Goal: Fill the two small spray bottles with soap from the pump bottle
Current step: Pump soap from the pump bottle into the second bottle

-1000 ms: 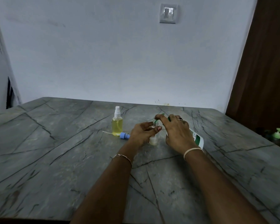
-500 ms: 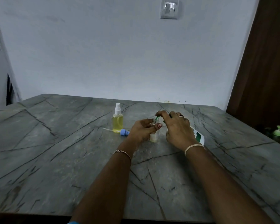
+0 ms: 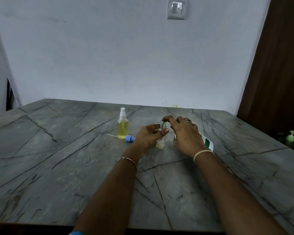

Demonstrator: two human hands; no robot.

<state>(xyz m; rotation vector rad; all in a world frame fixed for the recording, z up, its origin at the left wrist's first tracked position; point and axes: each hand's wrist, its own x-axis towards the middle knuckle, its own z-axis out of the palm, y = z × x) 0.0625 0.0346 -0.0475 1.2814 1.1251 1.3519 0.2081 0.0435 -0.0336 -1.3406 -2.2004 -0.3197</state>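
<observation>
On the grey marble table (image 3: 61,160) a capped small spray bottle (image 3: 122,126) stands upright, filled with yellow soap. A second small spray bottle (image 3: 161,143) stands uncapped with a little yellow liquid at its bottom, and my left hand (image 3: 148,135) grips it. Its blue spray cap (image 3: 130,138) with a white dip tube lies on the table beside the filled bottle. My right hand (image 3: 185,134) grips the white and green pump bottle (image 3: 206,142), tilted, with fingers on its green nozzle (image 3: 163,123) at the open bottle's mouth. Most of the pump bottle is hidden behind my hand.
A grey wall with a light switch (image 3: 176,8) rises behind the table. A brown door (image 3: 278,65) stands at the right. Beyond the table's right edge a green pump top (image 3: 290,135) shows in the dark.
Both hands stay at the open bottle and the pump nozzle. The view has tipped slightly, and my right fingers have pressed a little lower on the nozzle.
</observation>
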